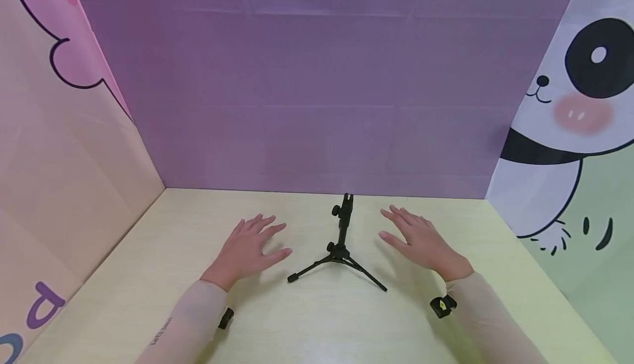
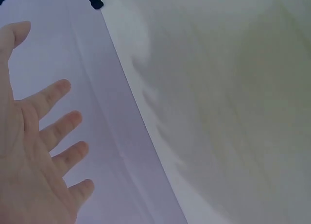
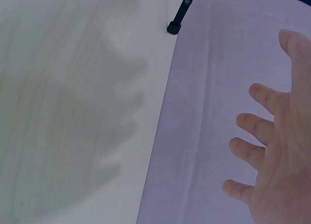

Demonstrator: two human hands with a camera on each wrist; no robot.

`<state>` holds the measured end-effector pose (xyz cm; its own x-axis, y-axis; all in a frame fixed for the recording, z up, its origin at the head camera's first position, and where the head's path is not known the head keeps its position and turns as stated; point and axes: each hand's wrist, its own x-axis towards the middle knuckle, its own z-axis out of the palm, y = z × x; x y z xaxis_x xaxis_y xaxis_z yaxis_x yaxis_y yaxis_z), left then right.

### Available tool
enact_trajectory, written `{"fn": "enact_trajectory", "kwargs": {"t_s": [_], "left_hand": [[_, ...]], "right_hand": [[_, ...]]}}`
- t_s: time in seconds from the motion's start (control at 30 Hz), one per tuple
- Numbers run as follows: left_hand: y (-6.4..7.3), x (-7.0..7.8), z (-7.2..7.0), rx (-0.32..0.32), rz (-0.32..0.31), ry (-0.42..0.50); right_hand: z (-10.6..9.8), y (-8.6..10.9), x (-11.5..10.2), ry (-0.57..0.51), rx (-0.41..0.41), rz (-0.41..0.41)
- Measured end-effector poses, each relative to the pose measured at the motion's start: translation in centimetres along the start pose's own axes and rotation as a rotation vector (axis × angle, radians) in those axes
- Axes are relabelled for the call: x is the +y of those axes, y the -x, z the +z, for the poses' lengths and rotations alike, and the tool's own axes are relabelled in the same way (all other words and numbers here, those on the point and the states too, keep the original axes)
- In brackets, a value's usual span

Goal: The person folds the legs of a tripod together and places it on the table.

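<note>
A small black tripod stand [image 1: 342,237] stands on the table with its legs spread and its post upright, leaning slightly right. To its left is my left hand [image 1: 247,248], fingers spread and holding nothing. My right hand [image 1: 421,243] hovers on the other side, also with fingers apart and no object in it. Neither hand touches the stand. In the left wrist view the left palm [image 2: 29,156] faces the camera, and a dark tip of the stand [image 2: 96,3] shows at the top. The right wrist view shows the right palm [image 3: 286,156] and one foot of the stand [image 3: 173,27].
The pale wooden table [image 1: 307,325] meets a purple backdrop [image 1: 317,88] at its far edge. A beige printed panel [image 1: 59,188] rises on the left, and a panel with a panda drawing [image 1: 584,188] on the right. Black wrist cameras [image 1: 443,305] sit under both sleeves.
</note>
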<state>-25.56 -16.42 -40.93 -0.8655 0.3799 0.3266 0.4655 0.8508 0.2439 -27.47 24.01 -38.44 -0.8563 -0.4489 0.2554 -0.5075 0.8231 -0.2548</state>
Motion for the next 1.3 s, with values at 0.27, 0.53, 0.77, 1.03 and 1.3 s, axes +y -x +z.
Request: {"fn": "enact_trajectory", "kwargs": {"t_s": [0.27,0.53,0.77,1.03,1.3], "left_hand": [[-0.6,1.7,0.8,-0.05,0.024,0.036],[-1.4,3.9,1.5,-0.067,0.041,0.099],[-1.9,5.1,2.2,-0.141,0.031,0.253],[-2.7,6.3,2.7,-0.149,0.062,0.296],[-3.4,7.3,3.2,-0.137,0.028,0.306]], "right_hand": [[-0.4,-0.9,-1.9,-0.038,0.005,-0.03],[-0.9,-1.8,-3.6,-0.086,0.056,-0.09],[-1.4,-2.5,-4.7,-0.152,0.114,-0.122],[-1.5,-3.5,-5.8,-0.227,0.154,-0.141],[-1.7,-4.2,-7.0,-0.335,0.162,-0.132]]}}
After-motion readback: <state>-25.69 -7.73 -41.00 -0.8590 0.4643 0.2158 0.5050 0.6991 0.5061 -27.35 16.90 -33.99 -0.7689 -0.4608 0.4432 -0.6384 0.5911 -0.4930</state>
